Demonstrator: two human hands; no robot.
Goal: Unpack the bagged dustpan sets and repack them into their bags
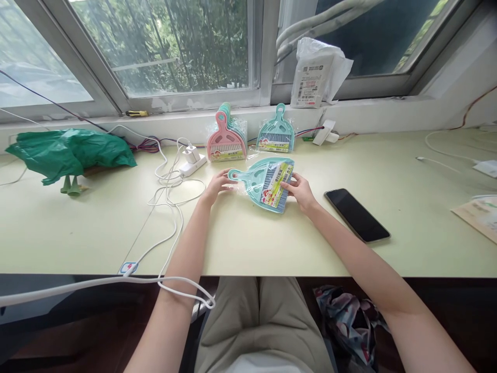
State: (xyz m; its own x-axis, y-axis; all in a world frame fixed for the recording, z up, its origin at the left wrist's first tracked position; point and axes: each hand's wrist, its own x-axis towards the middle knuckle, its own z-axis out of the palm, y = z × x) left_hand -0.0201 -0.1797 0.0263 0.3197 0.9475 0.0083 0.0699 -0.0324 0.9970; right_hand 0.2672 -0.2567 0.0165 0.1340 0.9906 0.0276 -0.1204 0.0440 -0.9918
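Between my two hands is a teal mini dustpan and brush set [255, 182] in clear plastic wrap, turned sideways with its handle to the left. My right hand [300, 190] grips the bristle edge, thumb over the yellow-green label. At the handle end, my left hand [219, 185] has its fingers closed on the wrapped handle. Behind it, a stack of similar sets with a pink dustpan [222, 135] in front leans by the window ledge. Another teal dustpan set [278, 130] stands just right of that stack.
A black phone [357, 215] lies to the right. White cables run from a power strip [193, 165] across the left side and over the table edge. A green plastic bag [73, 150] sits far left; a white package [313, 75] stands on the ledge.
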